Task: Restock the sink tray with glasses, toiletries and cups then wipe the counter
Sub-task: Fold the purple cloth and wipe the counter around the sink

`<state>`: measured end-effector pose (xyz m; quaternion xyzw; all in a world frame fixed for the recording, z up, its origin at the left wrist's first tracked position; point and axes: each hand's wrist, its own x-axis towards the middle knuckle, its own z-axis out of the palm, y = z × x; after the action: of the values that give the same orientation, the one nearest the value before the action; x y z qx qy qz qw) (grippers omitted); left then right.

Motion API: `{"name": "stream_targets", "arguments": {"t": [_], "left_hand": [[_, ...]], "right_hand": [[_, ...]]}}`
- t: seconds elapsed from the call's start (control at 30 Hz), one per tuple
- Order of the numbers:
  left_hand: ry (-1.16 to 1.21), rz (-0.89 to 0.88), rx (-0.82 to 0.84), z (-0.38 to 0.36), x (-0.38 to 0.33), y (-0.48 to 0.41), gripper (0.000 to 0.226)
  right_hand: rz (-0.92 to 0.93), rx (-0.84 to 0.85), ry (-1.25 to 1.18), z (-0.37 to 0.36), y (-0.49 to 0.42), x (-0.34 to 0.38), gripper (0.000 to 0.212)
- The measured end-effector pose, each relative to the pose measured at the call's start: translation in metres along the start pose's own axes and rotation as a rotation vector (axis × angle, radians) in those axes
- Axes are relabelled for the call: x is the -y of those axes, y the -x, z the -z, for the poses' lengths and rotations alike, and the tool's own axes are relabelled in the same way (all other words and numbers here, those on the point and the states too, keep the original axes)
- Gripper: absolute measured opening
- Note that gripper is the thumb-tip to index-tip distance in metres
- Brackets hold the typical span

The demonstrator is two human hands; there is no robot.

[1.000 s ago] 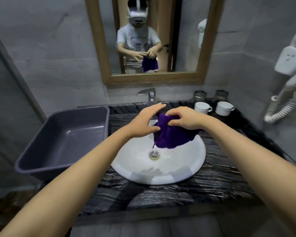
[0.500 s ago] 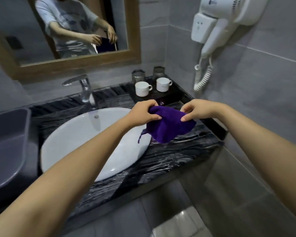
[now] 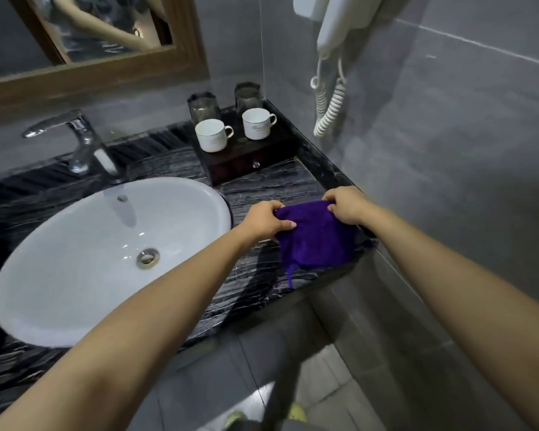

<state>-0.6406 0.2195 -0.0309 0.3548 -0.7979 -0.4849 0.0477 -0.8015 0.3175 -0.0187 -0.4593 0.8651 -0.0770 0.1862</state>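
Observation:
A purple cloth (image 3: 316,241) hangs over the right end of the black marble counter (image 3: 271,185), held by its top edge. My left hand (image 3: 266,220) pinches its left corner and my right hand (image 3: 346,205) pinches its right corner. Behind them a dark wooden tray (image 3: 246,158) with a small drawer knob stands in the back right corner. It carries two white cups (image 3: 213,135) (image 3: 257,123) in front and two glasses (image 3: 203,106) (image 3: 248,96) behind.
A white oval sink basin (image 3: 106,253) fills the counter's left part, with a chrome tap (image 3: 81,141) behind it. A wood-framed mirror (image 3: 97,70) hangs above. A white wall hair dryer with a coiled cord (image 3: 330,98) hangs on the right wall. Grey tiled floor lies below.
Both hands carried the purple cloth from above the basin rightward and down to the counter's right end. The view turned right, so the grey tub at the left is out of sight.

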Motion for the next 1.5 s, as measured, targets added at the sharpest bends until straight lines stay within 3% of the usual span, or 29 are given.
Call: {"name": "stream_targets", "arguments": {"t": [0.37,0.5,0.6,0.7,0.83,0.93,1.2,1.5], "left_hand": [[-0.118,0.054,-0.08,0.006,0.02,-0.072,0.022],[-0.142,0.028,-0.179,0.02,0.032,-0.087,0.031],[-0.295,-0.121,-0.354,0.041,0.053,-0.083,0.031],[-0.558,-0.191,-0.437,0.063,0.095,-0.076,0.041],[-0.78,-0.064,-0.331,0.071,0.135,-0.076,0.066],[-0.737,0.052,-0.268,0.069,0.145,-0.081,0.068],[-0.68,0.027,-0.297,0.061,0.152,-0.083,0.082],[-0.65,-0.028,-0.325,0.06,0.158,-0.085,0.086]], "right_hand": [[0.018,-0.179,-0.036,-0.017,-0.055,-0.012,0.023],[0.193,-0.312,0.07,-0.038,-0.057,-0.016,0.035],[0.465,-0.15,0.152,-0.071,-0.044,-0.019,0.051],[0.501,0.06,0.269,-0.095,-0.044,-0.027,0.078],[0.528,0.066,0.328,-0.098,-0.058,-0.034,0.081],[0.54,0.017,0.355,-0.104,-0.065,-0.035,0.079],[0.323,-0.039,0.239,-0.102,-0.118,-0.011,0.086],[0.478,-0.007,0.27,-0.093,-0.178,0.021,0.076]]}}
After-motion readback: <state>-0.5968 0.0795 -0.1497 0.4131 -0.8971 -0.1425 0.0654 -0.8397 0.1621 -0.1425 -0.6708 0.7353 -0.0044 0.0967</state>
